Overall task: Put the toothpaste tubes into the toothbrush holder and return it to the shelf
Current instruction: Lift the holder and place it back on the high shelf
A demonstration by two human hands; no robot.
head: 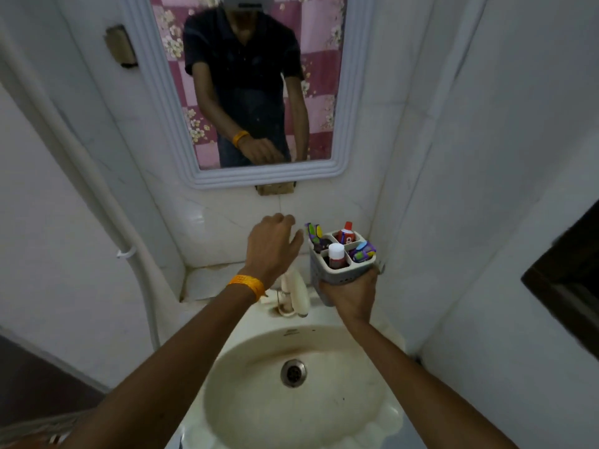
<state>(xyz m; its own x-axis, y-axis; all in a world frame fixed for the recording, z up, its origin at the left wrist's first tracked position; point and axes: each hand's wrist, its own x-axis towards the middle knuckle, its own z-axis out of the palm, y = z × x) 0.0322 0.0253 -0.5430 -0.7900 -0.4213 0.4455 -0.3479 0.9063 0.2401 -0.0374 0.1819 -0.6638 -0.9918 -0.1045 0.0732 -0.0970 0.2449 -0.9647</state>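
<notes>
Right hand (351, 294) is wrapped round the lower part of the grey toothbrush holder (337, 270), carrying it upright above the sink (259, 400), just right of the tap (296, 291) and close to the right-hand tiled wall. Two toothpaste tubes already stand caps-up in it: a white-capped tube (336, 254) in the near compartment and a red-capped tube (347, 233) at the back, w/ toothbrushes (313, 231) in the side slots. Left hand (272, 244) is empty, fingers loosely spread, hovering beside the holder w/o touching. So loading looks done; what's left is prob. the return to the shelf. The shelf itself isn't clearly in view; the ledge (207, 280) behind the sink may be it. Keep the holder level so the tubes don't tip, steady the rim w/ the free hand, set the base down flat before letting go.
</notes>
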